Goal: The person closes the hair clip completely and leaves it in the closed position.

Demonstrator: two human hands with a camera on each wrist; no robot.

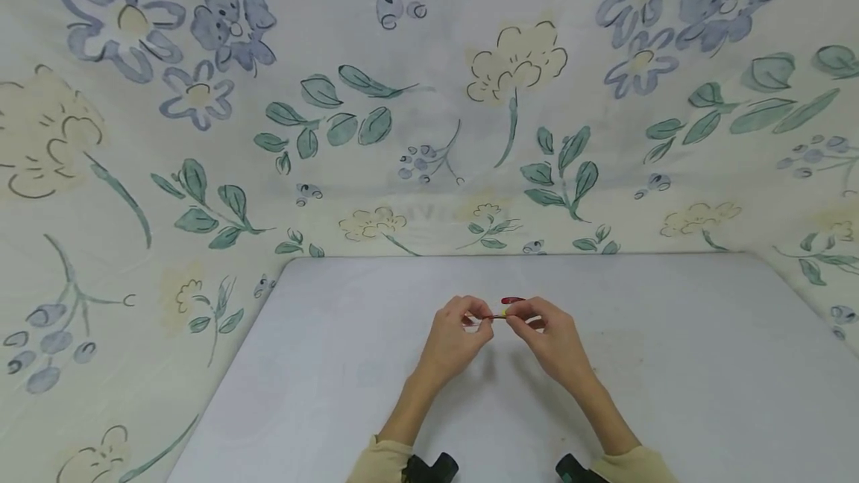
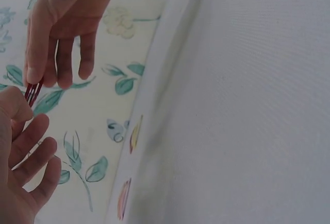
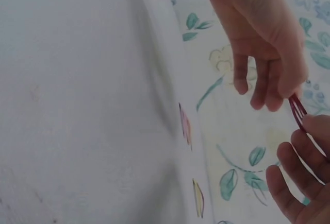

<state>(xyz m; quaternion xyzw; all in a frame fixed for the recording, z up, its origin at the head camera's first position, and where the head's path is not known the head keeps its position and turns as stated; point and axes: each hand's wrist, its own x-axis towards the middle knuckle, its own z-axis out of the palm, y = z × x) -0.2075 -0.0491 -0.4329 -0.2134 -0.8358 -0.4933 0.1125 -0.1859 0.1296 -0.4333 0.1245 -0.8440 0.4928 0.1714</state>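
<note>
In the head view my left hand (image 1: 452, 338) and right hand (image 1: 553, 334) meet above the table. Between them stretches a small dark red thing (image 1: 498, 317), which each hand pinches at one end between thumb and finger. The wrist views show it as thin parallel red strands (image 2: 33, 94) with gaps, like a snap hair clip. The other fingers of both hands are loosely bent. Near the table's far edge lie a yellow, dark-edged narrow piece (image 3: 198, 198) and a pinkish one (image 3: 185, 126). A red oval piece (image 1: 513, 300) shows just beyond the right fingers.
The white table (image 1: 335, 364) has its far edge just past my hands. Behind and beside it hangs a floral cloth (image 1: 416, 170). Dark wrist devices (image 1: 432, 468) sit at both sleeves. Tiny specks dot the tabletop to the right.
</note>
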